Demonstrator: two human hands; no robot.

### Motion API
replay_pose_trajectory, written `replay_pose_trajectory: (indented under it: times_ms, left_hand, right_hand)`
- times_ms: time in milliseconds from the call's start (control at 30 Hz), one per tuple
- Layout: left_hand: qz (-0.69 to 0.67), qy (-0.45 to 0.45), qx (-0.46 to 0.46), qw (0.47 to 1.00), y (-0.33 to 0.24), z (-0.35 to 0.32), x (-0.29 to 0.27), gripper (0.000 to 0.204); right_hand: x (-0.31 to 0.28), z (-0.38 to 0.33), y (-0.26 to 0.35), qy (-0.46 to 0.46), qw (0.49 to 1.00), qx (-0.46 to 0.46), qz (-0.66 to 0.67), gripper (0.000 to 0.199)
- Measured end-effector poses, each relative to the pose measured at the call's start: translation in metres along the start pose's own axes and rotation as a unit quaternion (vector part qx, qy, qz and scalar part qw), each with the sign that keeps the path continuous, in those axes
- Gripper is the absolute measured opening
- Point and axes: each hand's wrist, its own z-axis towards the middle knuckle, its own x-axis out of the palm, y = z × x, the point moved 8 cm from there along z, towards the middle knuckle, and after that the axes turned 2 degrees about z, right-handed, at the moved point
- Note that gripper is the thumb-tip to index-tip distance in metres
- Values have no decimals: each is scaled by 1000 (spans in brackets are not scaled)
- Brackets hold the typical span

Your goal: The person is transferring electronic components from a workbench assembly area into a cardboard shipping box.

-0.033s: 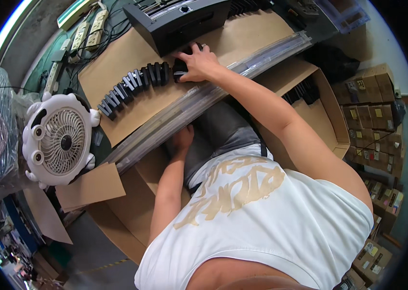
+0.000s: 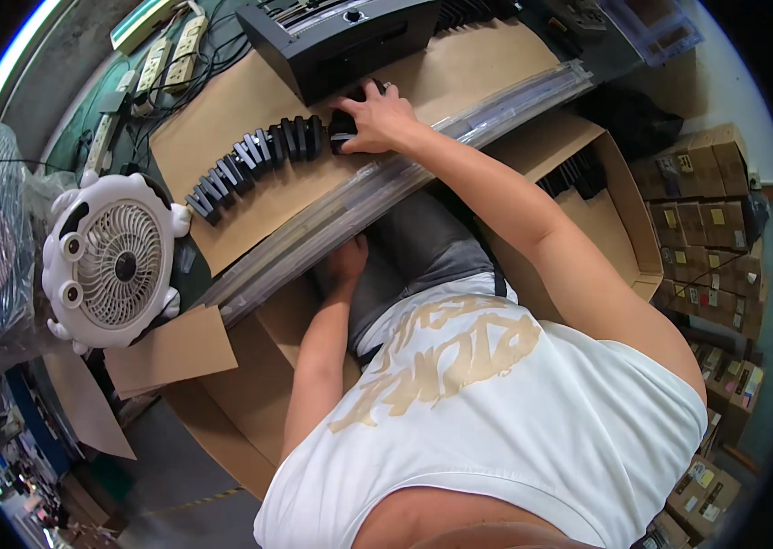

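Observation:
My right hand (image 2: 379, 121) reaches across the table edge, thumb and fingers curled round a black piece (image 2: 342, 128) at the right end of a row. The rest of that curved row of flat black pieces (image 2: 254, 156) stands on edge on brown cardboard (image 2: 268, 210). Just beyond my fingers is a black box-shaped machine (image 2: 336, 55). My left hand (image 2: 348, 258) rests low by my leg, beneath the front edge of the table; its fingers are mostly hidden.
Long clear plastic tubes (image 2: 386, 192) lie along the table's front edge. A white animal-shaped fan (image 2: 117, 265) stands at left, near power strips (image 2: 153, 78) and cables. Open cardboard boxes flank my legs; the right box (image 2: 620, 233) holds black pieces. Stacked cartons (image 2: 702, 224) stand at far right.

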Motion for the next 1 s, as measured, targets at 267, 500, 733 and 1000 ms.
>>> replay_pose_trajectory:
  times_ms: [267,500,733,1000]
  left_hand:
    - [-7,82,-36,996,8,-5,13,36]
    - [-1,81,-40,996,7,-3,16,35]
    - [85,98,8,992,12,3,4,34]
    - [33,166,36,985,3,5,10,27]
  right_hand:
    - [-8,1,-3,22,999,-4,43,61]
    - [-30,-6,-34,-6,943,-50,329,53]
    - [-124,-117,-166,-102,832,-21,545,45]
    - [-23,-329,-406,-99,922,243,285,46]
